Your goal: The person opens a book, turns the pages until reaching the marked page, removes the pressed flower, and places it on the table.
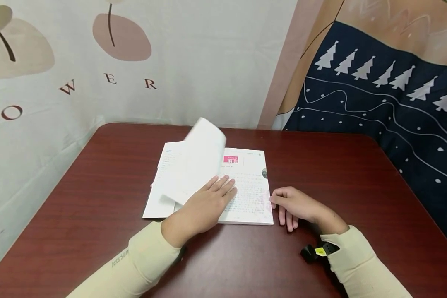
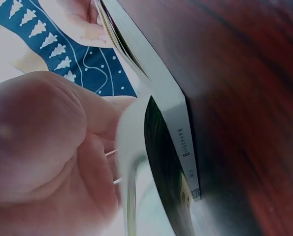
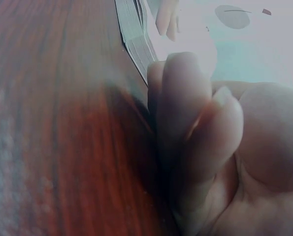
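An open book with printed pages lies on the table, a pink title box near the top of its right page. One loose leaf stands up in a curve over the left page. My left hand lies across the middle of the book with straight fingers, its side against the raised leaf and fingertips over the right page. In the left wrist view, the palm faces the curving leaf. Just at the book's right edge is my right hand, thumb and index finger close together, other fingers hanging loosely; no page shows between them.
The dark red wooden table spreads round the book. A printed cloth hangs behind it, and a dark blue tree-patterned cloth at the right. A black strap device with a yellow label is on the right wrist.
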